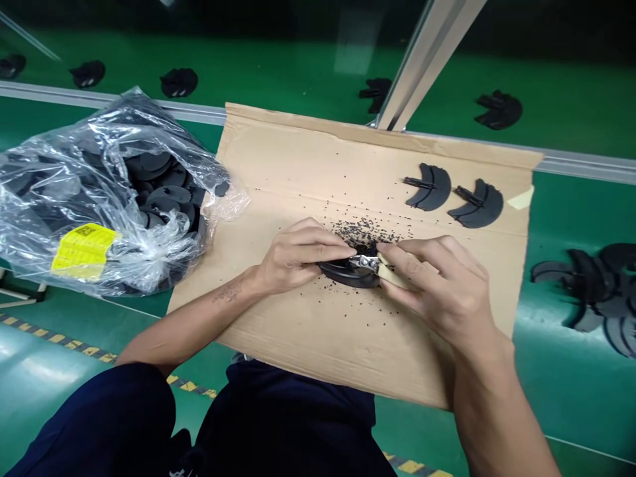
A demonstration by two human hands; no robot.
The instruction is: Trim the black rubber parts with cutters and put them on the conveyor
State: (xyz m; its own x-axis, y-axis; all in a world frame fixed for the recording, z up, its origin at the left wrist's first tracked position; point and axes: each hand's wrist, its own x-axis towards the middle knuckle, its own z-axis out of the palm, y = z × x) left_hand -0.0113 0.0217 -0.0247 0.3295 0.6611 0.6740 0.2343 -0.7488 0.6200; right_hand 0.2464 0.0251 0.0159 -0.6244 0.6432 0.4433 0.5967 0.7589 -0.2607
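Observation:
My left hand point(305, 255) is closed on the left side of a curved black plastic part point(350, 275), held low over the cardboard sheet. In my right hand point(432, 275) is a pair of cutting pliers point(366, 262) with pale yellow grips, its metal jaws at the part's inner side. Whether the jaws bite on the plastic cannot be made out. Small black scraps point(365, 228) lie scattered around both hands, thickest just beyond the part. Two more curved black parts point(431, 189) with thin stems rest at the right rear of the cardboard.
A clear plastic bag point(64, 179) full of black pieces, with a yellow label point(85, 250), stands left, overlapping the cardboard sheet point(298, 331). More black parts point(591, 285) are piled at the right. A metal frame post point(422, 63) rises behind the cardboard.

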